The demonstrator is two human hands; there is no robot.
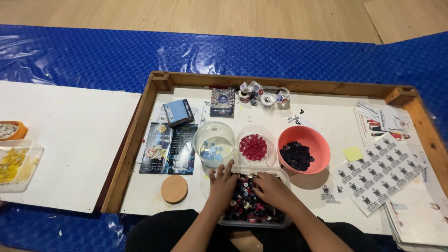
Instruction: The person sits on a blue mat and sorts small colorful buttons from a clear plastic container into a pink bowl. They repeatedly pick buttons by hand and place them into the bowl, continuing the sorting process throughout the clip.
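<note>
Both hands in the clear tray (284,223) of mixed buttons (247,205) at the counter's (149,191) near edge — left hand (222,183) spread flat on the pile, right hand (272,187) curled with fingers down in it, pinch not visible. Just beyond, within reach: clear bowl (214,142) with blue buttons, clear cup of red buttons (253,147), orange bowl (304,148) of dark ones — colours kept apart. Cork disc (174,188) to the left

Bright, sharp; glare on blue sheeting (186,56)
</note>
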